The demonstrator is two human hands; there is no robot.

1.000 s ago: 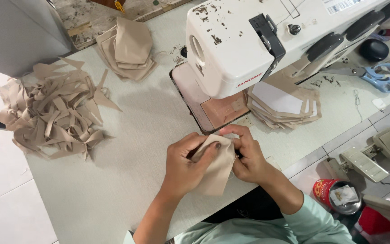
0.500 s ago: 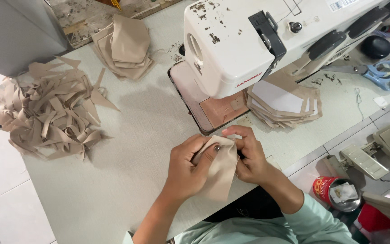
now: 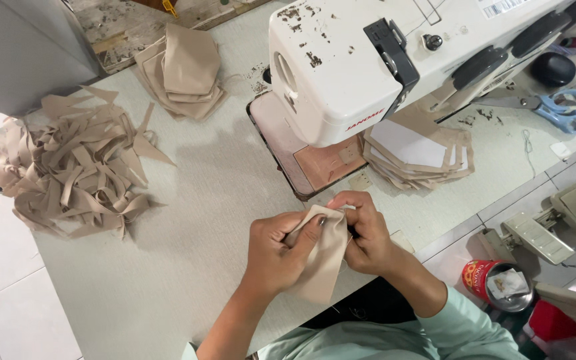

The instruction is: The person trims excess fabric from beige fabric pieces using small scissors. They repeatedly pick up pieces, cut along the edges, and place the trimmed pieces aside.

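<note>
We hold the beige fabric piece (image 3: 321, 257) at the near table edge, just in front of the white sewing machine (image 3: 368, 67). Our left hand (image 3: 278, 250) stays clamped on its left side and our right hand (image 3: 368, 233) pinches its top edge; since a second ago the fingers have only crept slightly, so the folding is still underway.

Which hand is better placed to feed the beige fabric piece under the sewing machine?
Probably the right hand: it pinches the beige fabric piece nearest the sewing machine. The left hand holds its farther side.
</note>
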